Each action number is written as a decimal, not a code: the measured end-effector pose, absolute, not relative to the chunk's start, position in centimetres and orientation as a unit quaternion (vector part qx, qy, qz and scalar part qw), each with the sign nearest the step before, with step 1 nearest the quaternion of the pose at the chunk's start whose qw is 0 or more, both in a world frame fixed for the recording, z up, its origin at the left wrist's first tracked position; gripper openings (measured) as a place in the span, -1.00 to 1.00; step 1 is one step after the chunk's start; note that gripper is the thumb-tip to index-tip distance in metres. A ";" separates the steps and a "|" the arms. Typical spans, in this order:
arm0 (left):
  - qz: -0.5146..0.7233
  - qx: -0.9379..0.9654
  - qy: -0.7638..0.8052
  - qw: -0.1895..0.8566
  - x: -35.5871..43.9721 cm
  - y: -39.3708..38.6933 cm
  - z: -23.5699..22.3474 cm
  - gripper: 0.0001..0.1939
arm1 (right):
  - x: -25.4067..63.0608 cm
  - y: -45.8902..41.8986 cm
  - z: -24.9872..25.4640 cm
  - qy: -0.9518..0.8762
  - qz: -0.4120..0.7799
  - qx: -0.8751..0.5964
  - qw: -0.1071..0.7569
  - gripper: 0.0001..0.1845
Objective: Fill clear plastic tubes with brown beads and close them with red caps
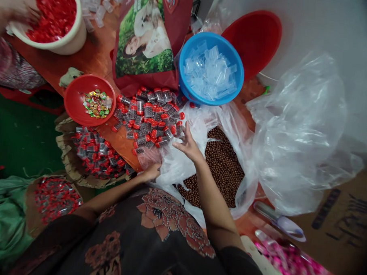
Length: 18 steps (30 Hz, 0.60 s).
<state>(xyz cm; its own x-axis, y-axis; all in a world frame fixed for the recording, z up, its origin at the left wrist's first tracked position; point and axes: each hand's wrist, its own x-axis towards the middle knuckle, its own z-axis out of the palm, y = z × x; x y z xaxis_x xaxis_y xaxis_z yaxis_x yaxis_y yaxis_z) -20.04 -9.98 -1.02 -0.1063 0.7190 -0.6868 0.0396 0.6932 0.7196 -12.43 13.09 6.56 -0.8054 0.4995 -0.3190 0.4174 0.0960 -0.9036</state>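
Observation:
My right hand (189, 146) reaches over a white plastic bag (178, 163), thumb and fingers spread apart. Its fingertips are close to a pile of small clear bottles with red caps (148, 115), filled with dark beads. My left hand (152, 172) is closed at the near left edge of the bag, with plastic bunched at its fingers; the fingertips are partly hidden. Inside the opened bag lie many small round brown balls (221, 167), partly covered by my right forearm.
A blue basin (211, 100) holds clear plastic pieces. Behind it leans a red basin (260, 39). Wrapped candies fill a red bowl (74, 102). A co-worker's hand (21, 15) is in a white bucket (68, 45) of red pieces. A lilac-handled scoop (286, 225) lies right.

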 end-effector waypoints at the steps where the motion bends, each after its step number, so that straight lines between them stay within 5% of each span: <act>1: 0.281 0.283 0.688 0.606 -19.9 -9.6 -1.0 -0.68 | -12.9 12.4 6.8 -0.756 0.582 -0.301 0.009 0.11; 4: 0.288 0.317 0.667 0.610 -19.9 -8.7 -0.7 -0.67 | -13.2 10.8 6.5 -0.818 0.442 -0.321 -0.181 0.27; 6: 0.290 0.346 0.634 0.628 -20.5 -8.2 -0.2 -0.65 | -12.5 10.1 6.0 -0.820 0.363 -0.337 -0.286 0.22; 8: 0.288 0.385 0.624 0.617 -21.7 -7.8 0.6 -0.59 | -11.6 9.9 6.0 -0.821 0.339 -0.347 -0.300 0.06; 13: 0.198 0.601 0.713 0.301 -25.2 -5.9 1.4 -0.46 | -9.8 9.6 9.1 -0.847 0.359 -0.369 -0.129 -0.41; 18: 0.027 0.699 0.677 0.227 -28.2 -2.9 -0.7 -0.47 | -7.4 8.1 13.7 -0.850 0.375 -0.361 0.083 -0.52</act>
